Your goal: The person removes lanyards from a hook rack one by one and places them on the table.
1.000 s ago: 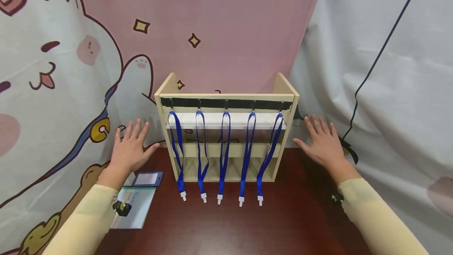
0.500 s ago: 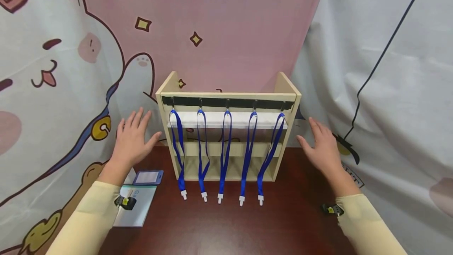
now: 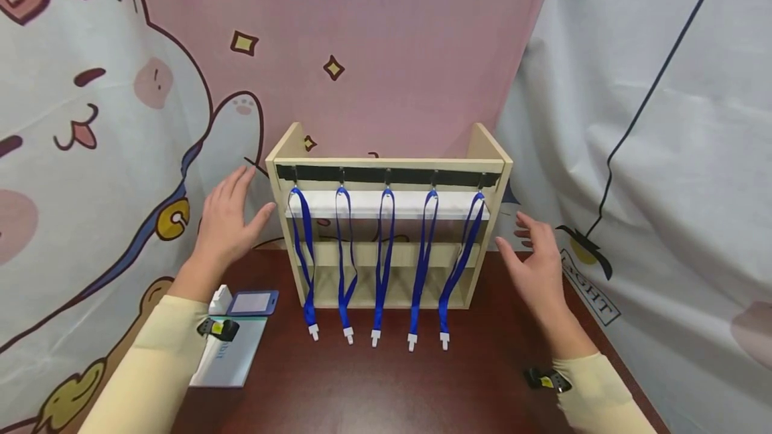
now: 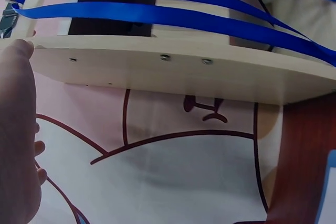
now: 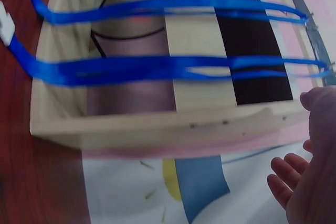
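A wooden rack (image 3: 386, 163) stands at the back of the table in the head view. Several blue lanyards (image 3: 380, 280) hang in a row from small hooks on its dark strip, with white clips (image 3: 376, 338) at their lower ends. Beside the rack's left side is my left hand (image 3: 224, 223), fingers extended and holding nothing; in the left wrist view its thumb (image 4: 18, 56) overlaps the side panel's edge. To the rack's right, my right hand (image 3: 535, 273) holds nothing, fingers loosely bent; the right wrist view shows its thumb (image 5: 315, 98) close to the side panel (image 5: 157, 129).
On the table's left lie a blue badge holder (image 3: 253, 303) and a pale booklet (image 3: 235, 353), with a small white object (image 3: 220, 300) by them. A printed cloth (image 3: 410, 39) hangs behind and at both sides. The tabletop (image 3: 386, 394) is dark reddish brown.
My left hand has risen slightly beside the rack. The right hand has shifted inward and lower, its fingers bending from spread to loosely curled. The rack and lanyards stay put.
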Demonstrator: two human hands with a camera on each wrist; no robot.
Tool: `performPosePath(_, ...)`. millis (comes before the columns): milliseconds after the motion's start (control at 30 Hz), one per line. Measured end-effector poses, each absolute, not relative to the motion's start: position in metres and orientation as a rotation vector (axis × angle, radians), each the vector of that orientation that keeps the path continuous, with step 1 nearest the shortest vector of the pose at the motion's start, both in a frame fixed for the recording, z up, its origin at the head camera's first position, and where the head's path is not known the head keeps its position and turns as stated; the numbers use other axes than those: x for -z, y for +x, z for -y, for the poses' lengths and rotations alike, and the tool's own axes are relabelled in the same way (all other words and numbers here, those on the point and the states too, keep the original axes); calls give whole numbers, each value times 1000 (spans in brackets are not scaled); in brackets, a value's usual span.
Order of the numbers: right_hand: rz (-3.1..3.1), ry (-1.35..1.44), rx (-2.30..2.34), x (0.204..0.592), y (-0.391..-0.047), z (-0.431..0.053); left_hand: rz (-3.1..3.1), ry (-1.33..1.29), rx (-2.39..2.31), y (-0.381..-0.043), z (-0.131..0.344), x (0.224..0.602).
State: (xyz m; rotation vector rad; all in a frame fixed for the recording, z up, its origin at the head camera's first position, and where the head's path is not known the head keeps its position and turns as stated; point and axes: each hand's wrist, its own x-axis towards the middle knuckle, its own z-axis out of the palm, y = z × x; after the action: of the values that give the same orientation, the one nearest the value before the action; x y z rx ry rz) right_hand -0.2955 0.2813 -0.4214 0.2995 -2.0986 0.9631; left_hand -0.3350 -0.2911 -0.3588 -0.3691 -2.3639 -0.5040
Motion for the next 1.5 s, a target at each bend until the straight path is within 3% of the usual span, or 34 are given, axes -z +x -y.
performPosePath(700,2043,225,-1182,450,-289,-218,2154,-539,895,-347,266,319)
performPosePath(1167,1963,172,-1162,458,-302,-199,1973,-655,1069,-353,249,315)
performPosePath(1500,1889,121,-1059,458,-314,-192,1950,-633,1168,-327,231,296)
